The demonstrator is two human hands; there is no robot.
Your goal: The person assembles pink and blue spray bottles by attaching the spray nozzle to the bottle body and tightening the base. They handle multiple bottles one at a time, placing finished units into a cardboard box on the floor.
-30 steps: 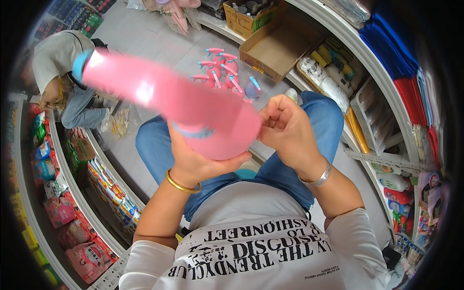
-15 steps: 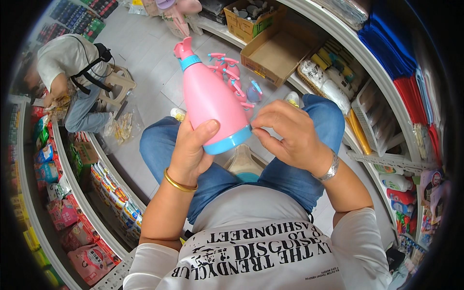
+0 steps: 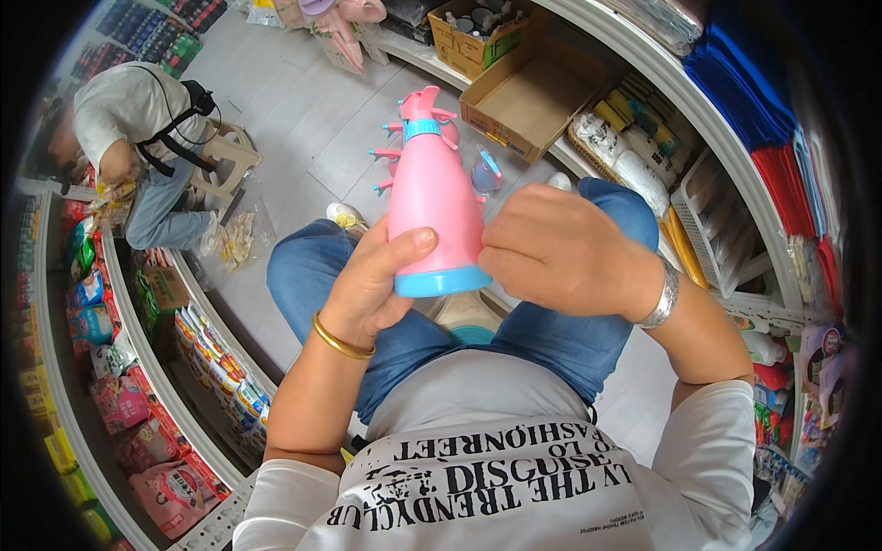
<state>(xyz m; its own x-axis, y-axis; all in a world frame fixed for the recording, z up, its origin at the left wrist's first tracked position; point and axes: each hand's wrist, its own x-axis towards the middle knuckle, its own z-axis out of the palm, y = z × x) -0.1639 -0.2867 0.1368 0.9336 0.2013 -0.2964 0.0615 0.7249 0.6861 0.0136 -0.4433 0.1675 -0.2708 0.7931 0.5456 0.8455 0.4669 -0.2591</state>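
Note:
A pink spray bottle [image 3: 435, 200] with a light blue collar and base stands tilted up before my lap, its nozzle head pointing away from me. My left hand [image 3: 369, 277] grips it low on its left side, the thumb lying across the front. Against the lower right side of the bottle is my right hand [image 3: 568, 250], a closed fist with the fingertips curled under; whatever it pinches, if anything, is hidden. Partly covered by the held bottle, several more pink spray bottles [image 3: 391, 154] stand on the floor, with a bluish-purple one [image 3: 484, 174] to their right.
An open cardboard box [image 3: 528, 106] and a wicker tray of white packs [image 3: 634, 174] sit along the right shelving. Packaged goods fill the left shelves [image 3: 220, 358]. At the left, another person [image 3: 138, 129] bends over beside a beige stool [image 3: 230, 156].
The bottle has swung more upright and its top has moved right and nearer me. My right hand has turned over and closed into a fist against the bottle's side.

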